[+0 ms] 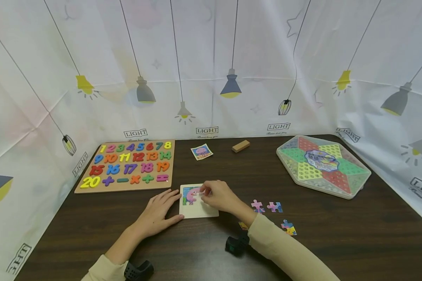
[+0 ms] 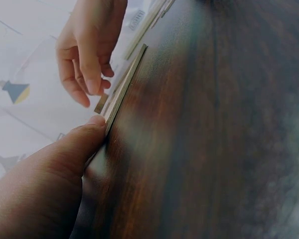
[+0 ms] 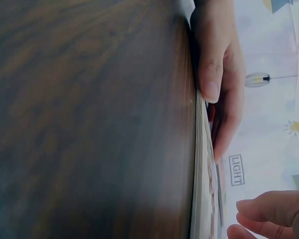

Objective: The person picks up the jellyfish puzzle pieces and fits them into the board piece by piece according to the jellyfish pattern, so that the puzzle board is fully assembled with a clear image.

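A small cream-framed jigsaw board (image 1: 198, 212) lies on the table, with a few picture pieces joined at its upper left showing a pink cartoon figure (image 1: 190, 197). My left hand (image 1: 158, 212) rests along the board's left side, fingers at the upper left edge and thumb at the lower edge. The thumb (image 2: 84, 139) touches that edge in the left wrist view. Over the upper right of the board is my right hand (image 1: 218, 195), fingers bent downward; no piece shows between the fingertips (image 3: 246, 205). Loose jigsaw pieces (image 1: 275, 207) lie right of the board.
A wooden number board (image 1: 130, 187) stands at the back left. Behind the jigsaw lie a small picture card (image 1: 202, 152) and a wooden block (image 1: 240, 146). A hexagonal game box (image 1: 323, 166) occupies the back right. Another piece (image 1: 288, 227) lies near the right forearm.
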A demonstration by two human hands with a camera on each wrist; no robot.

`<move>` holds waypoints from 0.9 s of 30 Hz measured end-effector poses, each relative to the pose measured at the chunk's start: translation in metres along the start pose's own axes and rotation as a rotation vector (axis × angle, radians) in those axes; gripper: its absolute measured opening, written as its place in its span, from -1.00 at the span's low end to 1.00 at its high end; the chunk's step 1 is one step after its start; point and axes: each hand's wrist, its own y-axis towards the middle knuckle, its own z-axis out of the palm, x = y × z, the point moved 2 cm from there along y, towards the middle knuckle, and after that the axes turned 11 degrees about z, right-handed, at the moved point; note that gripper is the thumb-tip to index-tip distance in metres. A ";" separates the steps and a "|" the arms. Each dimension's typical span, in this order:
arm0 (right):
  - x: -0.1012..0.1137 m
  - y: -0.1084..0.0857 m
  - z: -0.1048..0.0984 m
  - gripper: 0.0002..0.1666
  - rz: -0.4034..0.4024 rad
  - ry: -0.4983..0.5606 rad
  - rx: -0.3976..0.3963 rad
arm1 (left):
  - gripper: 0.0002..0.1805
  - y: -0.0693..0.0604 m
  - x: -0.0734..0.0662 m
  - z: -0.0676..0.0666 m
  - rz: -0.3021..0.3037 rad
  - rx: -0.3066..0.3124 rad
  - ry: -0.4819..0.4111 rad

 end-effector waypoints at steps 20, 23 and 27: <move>-0.025 -0.026 -0.026 -0.80 -0.004 0.010 0.010 | -0.20 0.000 0.001 0.001 -0.004 0.011 0.004; -0.032 -0.030 -0.031 -0.79 0.024 0.019 0.013 | -0.20 0.000 0.001 0.001 -0.005 0.011 0.000; -0.039 -0.036 -0.036 -0.79 0.025 0.009 0.011 | -0.21 0.000 0.000 0.001 0.000 0.008 -0.001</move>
